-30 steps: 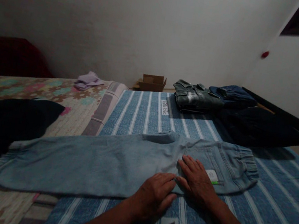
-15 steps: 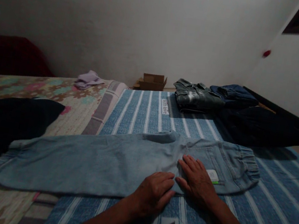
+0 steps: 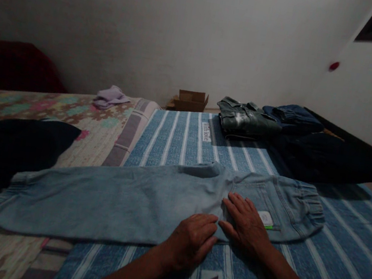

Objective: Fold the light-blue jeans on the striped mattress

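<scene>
A pair of light blue jeans lies lengthwise, folded in half along its legs, with the elastic waist at the right and gathered cuffs at the left. My left hand is at the near edge by the crotch, its fingers curled and closed on the denim. Beside it, my right hand rests flat on the jeans with fingers stretched out, just below the back pocket. A white and green label shows near the right wrist. The fingertips of the two hands almost touch.
Under the jeans is a blue striped cover. Folded dark garments and a grey-green denim piece lie at the back right. Dark cloth is at the left, a lilac cloth farther back. A cardboard box stands by the wall.
Both hands and the jeans stay in almost the same place. The view has shifted very slightly.
</scene>
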The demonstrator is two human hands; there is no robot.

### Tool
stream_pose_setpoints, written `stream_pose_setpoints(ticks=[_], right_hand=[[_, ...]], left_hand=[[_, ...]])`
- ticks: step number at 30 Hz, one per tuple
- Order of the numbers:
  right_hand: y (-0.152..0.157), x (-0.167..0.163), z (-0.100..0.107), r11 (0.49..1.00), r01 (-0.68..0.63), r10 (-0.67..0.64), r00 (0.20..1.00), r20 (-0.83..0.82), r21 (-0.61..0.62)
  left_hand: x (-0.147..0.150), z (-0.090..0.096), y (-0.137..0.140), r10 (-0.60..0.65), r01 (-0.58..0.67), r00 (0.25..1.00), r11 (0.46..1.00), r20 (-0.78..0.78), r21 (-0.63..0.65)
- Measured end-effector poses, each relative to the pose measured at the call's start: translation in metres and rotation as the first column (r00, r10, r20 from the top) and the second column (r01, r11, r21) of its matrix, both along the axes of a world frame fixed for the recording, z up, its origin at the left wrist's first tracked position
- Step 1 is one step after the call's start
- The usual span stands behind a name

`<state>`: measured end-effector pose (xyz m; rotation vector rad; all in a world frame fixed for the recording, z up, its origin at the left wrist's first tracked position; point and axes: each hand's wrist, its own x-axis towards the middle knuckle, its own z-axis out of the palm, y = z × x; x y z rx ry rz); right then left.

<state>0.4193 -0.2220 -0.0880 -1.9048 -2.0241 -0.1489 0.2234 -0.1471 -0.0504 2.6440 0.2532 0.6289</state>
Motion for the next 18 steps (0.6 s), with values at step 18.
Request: stream_pose_setpoints(ticks=[18], right_hand=[[-0.0001, 0.0000, 0.0013, 1.000, -0.002, 0.003, 1.000, -0.027, 0.019]], left_hand=[[0.0003, 0.0001, -0.0007, 0.011, -0.011, 1.000, 1.000, -0.001, 0.004]])
